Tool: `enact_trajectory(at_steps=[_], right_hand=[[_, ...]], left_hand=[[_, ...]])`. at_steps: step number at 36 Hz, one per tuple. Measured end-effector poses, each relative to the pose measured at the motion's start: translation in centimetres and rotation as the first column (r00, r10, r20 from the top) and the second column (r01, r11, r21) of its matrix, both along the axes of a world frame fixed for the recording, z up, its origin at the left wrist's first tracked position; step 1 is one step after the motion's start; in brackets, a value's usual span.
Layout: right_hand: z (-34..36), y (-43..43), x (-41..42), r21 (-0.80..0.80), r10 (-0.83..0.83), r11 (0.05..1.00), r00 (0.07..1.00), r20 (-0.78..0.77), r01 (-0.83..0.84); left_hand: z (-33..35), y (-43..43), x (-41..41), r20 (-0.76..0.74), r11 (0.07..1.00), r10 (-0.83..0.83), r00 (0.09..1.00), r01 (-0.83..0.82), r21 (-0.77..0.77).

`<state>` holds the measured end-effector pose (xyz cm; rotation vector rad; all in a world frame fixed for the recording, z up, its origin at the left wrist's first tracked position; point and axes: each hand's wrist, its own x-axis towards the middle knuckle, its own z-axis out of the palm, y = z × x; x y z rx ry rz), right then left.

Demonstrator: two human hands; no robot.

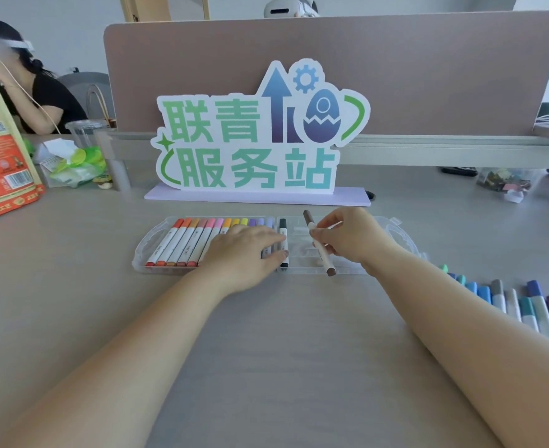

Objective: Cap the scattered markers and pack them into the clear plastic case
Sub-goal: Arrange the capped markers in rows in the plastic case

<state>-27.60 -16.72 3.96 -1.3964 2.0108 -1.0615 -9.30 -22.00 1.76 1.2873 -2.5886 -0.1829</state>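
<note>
Brown marker (322, 253) pinched by right hand (354, 240) over case (300, 253), left hand (244, 253) flat on markers (186, 244).

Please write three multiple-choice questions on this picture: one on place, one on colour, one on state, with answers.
1. The loose markers lie: A. on the floor B. on the table, right of the clear case C. on a shelf
2. The marker in the right hand has caps of: A. yellow B. green C. brown
3. The left hand: A. rests flat on the packed markers B. grips a cap C. hangs off the table
1 B, a row beside the case; 2 C, both ends brown; 3 A, fingers straight over them.
</note>
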Motion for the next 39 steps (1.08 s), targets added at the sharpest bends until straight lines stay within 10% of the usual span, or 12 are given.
enact_trajectory(at_steps=[28,39], right_hand=[[-2.2,-3.8,2.6,0.052,-0.05,0.996,0.961,-0.272,0.067],[-0.6,-2.3,1.9,0.239,0.322,0.939,0.872,-0.369,-0.245]], left_hand=[[0.4,-0.1,0.3,-0.032,0.998,-0.031,0.999,0.033,0.048],[0.7,0.2,0.4,-0.067,0.997,-0.036,0.997,0.04,0.061]])
